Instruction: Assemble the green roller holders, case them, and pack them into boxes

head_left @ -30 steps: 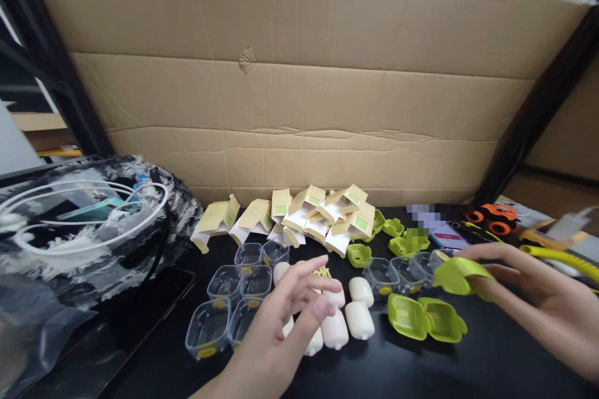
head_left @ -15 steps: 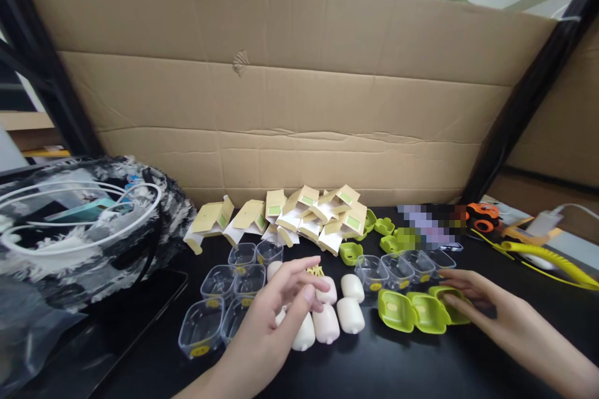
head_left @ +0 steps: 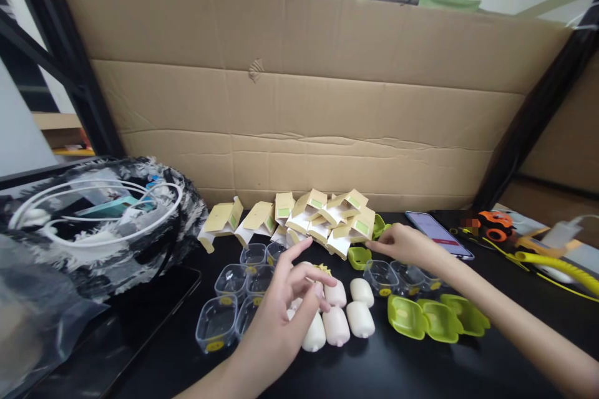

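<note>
My left hand [head_left: 292, 308] hovers over several small rounded blocks, its fingers apart and holding nothing. Among these blocks are a cream one [head_left: 360, 319] and a pale pink one [head_left: 336, 326]; some lie hidden behind the hand. My right hand [head_left: 397, 243] reaches to the back, its fingertips at the edge of a green cup [head_left: 359, 257]. Whether it grips this cup or another green piece [head_left: 378, 227] beside it is hidden. Below the right forearm rests a joined row of three green cups [head_left: 437, 319].
Clear plastic cups [head_left: 216, 321] stand left of the blocks, more clear cups [head_left: 380, 277] to the right. Folded cardboard pieces [head_left: 309, 215] are heaped behind. A phone [head_left: 437, 234], an orange toy vehicle [head_left: 496, 225] and a yellow coiled cord [head_left: 556, 271] lie right; a fluffy basket [head_left: 187, 212] sits left.
My right hand has left the row of three green cups and moved back and left to the loose green pieces. The left hand stays over the blocks. The view has shifted slightly.
</note>
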Motion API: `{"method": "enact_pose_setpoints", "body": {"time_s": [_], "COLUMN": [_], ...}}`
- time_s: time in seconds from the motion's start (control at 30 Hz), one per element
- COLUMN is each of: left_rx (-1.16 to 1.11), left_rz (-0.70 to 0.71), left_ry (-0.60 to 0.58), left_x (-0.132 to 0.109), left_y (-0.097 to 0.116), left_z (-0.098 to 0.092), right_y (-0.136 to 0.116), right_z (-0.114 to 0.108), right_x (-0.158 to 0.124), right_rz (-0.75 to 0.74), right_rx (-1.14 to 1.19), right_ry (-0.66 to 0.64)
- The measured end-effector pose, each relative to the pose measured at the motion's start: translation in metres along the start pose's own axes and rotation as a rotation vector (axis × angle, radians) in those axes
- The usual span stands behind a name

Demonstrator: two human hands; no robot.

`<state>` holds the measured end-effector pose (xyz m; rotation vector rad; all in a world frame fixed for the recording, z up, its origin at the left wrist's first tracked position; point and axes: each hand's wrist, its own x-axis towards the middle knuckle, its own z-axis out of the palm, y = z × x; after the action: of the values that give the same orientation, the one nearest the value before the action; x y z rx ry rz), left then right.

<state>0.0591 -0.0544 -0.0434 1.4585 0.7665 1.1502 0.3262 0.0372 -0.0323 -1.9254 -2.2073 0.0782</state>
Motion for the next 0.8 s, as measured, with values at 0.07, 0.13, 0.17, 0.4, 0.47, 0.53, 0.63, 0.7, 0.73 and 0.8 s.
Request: {"method": "enact_pose_setpoints", "body": {"time_s": [0.07,0.13,0.17,0.4,0.47,0.53,0.63,0.7,0.73,0.8], "left_rx": [0.020,0.039,0.055,0.222,0.205,0.168,0.076,-0.001,-0.049,-0.156], "left_rz": [-0.006,-0.020,-0.022,-0.003,-0.010,-0.025,-0.097,-0.178,-0.214,-0.257], "left_ry": [-0.029,-0.059,-0.063,0.016,0.023,0.021,-0.001,-0.039,-0.061,-0.086], "left_x": [0.000,0.000,0.000,0.002,0.003,0.004,0.006,0.008,0.009,0.011], "left_y": [0.001,0.001,0.001,-0.006,-0.008,-0.010,-0.009,-0.004,-0.001,0.004], "left_z": [-0.001,-0.002,-0.002,-0.004,-0.005,-0.005,-0.003,-0.002,-0.002,-0.002], "right_y": [-0.002,0.000,0.003,0.011,0.002,-0.014,-0.047,-0.070,-0.079,-0.092], "right_z": [0.010,0.015,0.015,-0.024,-0.034,-0.036,-0.027,-0.020,-0.017,-0.015], "right_x": [0.013,0.017,0.016,0.002,-0.004,-0.013,-0.027,-0.035,-0.038,-0.039], "right_rz": [0.012,0.028,0.036,0.137,0.131,0.069,-0.097,-0.207,-0.251,-0.316], "right_rx": [-0.019,-0.033,-0.039,-0.068,-0.033,0.039,0.192,0.283,0.319,0.370], "right_ry": [-0.085,-0.123,-0.124,0.167,0.287,0.362,0.357,0.300,0.269,0.213]}}
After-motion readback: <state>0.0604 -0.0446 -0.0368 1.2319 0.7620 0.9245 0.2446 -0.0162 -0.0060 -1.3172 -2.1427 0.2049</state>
